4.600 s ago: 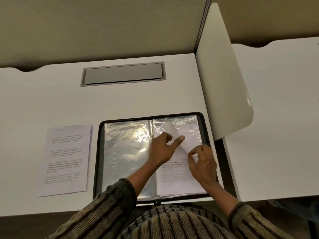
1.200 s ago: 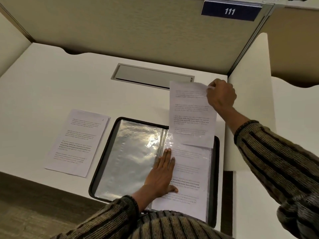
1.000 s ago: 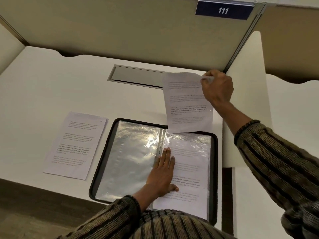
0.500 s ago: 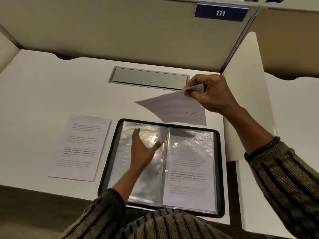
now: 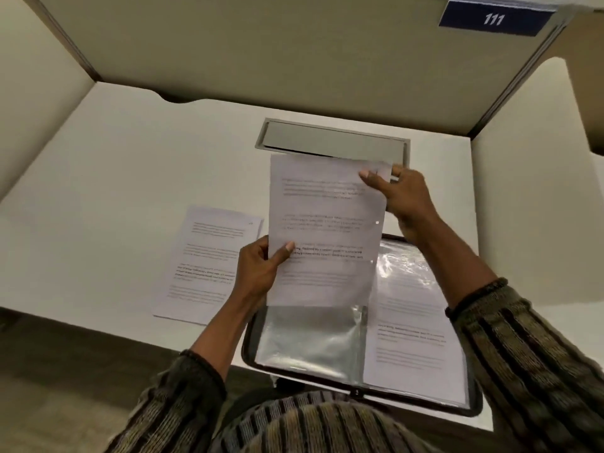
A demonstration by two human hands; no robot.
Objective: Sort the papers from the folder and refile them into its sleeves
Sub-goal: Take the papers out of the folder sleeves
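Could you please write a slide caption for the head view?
The left hand and right hand hold a printed sheet over the open folder.

The held sheet point(image 5: 323, 230) hides the top of the left sleeve point(image 5: 310, 338); all print is too blurred to read

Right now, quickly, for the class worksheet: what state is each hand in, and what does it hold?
Left hand: closed, grips the printed sheet by its left edge.
Right hand: closed, pinches the same sheet at its top right corner.
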